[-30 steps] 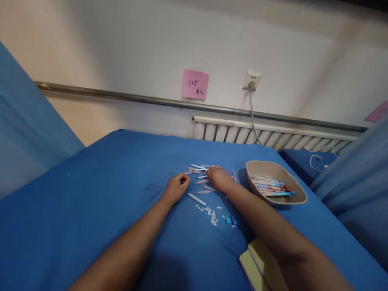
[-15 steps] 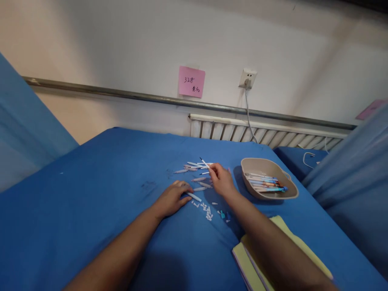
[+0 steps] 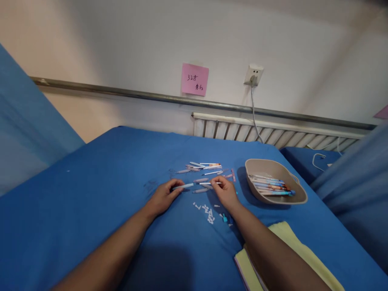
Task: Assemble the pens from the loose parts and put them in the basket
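Note:
My left hand [image 3: 166, 195] is closed on a light blue pen barrel [image 3: 187, 186], which points to the right. Between the fingers of my right hand [image 3: 224, 191] is a thin white pen refill [image 3: 207, 183], its dark tip at the right end of the barrel. Whether the tip is inside the barrel I cannot tell. Just beyond both hands lie several loose pen barrels [image 3: 183, 171] and white refills [image 3: 212, 173]. Nearer to me is a scatter of small white pieces [image 3: 209, 214], with a teal piece [image 3: 224, 218] beside them.
A beige basket [image 3: 298, 198] holding several pens [image 3: 269, 186] stands to the right. Folded yellow cloth [image 3: 291, 242] lies under my right forearm. Behind the blue-covered surface [image 3: 121, 161] are a radiator [image 3: 224, 128], a metal rail [image 3: 136, 93] and a plugged-in socket [image 3: 254, 75].
My right hand has lowered the refill from a slant to nearly level, toward the barrel. My left hand has lifted the barrel and turned it level, so the two now meet end to end.

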Demonstrator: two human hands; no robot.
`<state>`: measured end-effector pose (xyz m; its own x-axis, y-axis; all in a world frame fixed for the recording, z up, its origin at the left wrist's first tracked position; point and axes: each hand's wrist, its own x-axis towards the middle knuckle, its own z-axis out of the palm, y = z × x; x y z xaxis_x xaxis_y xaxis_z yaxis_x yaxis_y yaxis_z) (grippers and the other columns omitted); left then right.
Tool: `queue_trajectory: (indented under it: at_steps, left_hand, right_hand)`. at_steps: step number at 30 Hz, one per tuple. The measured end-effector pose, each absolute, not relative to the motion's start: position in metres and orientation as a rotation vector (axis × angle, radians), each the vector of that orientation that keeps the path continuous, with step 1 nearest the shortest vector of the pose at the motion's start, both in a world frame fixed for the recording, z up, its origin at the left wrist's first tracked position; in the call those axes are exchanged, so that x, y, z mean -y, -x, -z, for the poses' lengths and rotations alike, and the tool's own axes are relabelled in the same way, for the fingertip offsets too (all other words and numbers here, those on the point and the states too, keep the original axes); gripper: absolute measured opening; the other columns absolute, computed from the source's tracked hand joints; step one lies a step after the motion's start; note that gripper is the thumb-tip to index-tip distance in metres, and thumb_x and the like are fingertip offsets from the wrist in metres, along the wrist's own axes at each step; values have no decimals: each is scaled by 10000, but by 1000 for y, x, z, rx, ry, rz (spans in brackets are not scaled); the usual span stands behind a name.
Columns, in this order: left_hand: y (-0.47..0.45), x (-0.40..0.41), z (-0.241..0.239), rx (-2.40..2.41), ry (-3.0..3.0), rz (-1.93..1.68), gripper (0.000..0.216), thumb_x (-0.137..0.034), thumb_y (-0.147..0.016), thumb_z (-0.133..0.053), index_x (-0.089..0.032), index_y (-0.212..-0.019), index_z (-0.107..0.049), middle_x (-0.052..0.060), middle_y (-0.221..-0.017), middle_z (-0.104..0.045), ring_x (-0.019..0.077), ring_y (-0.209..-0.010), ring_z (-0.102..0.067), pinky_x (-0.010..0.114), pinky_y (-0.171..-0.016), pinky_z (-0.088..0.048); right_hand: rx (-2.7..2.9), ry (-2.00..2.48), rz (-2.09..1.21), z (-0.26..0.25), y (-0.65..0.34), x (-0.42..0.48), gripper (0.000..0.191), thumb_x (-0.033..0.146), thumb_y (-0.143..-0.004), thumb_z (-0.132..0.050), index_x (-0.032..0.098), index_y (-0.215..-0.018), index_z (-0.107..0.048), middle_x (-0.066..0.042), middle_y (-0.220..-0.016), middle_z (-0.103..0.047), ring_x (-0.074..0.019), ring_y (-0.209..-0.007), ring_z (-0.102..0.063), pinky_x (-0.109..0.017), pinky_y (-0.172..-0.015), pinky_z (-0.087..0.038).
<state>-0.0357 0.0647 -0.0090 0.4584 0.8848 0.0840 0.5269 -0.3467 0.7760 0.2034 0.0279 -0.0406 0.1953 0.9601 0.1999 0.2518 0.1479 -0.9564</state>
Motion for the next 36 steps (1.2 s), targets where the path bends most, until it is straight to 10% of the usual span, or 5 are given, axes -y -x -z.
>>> queue_trajectory:
  at_steps: [25,36]
  left_hand:
    - [12,-36,7,-1043,-1979,-675,243,-384,-815,-524,-209,-917,-659,24,-899,-695,187,-845,-606,279,-789,-451]
    - [25,-50,5,-1134,-2067,-643,236,-375,-848,-452,-217,-903,-618,11,-850,-671,178,-793,-597,263,-726,-441]
  right_hand:
    - [1822,1229,-827,28,-176,4,302,357,-928,-361,211,-1179,-440,-7,-779,-581,-150,-692,-581,-263,-654,-447]
    - [1521,1287,-1031,45,-197,-16,277,397,-883,-390,205,-922,-586,39,-593,-504,-118,-472,-473,-218,-449,-366]
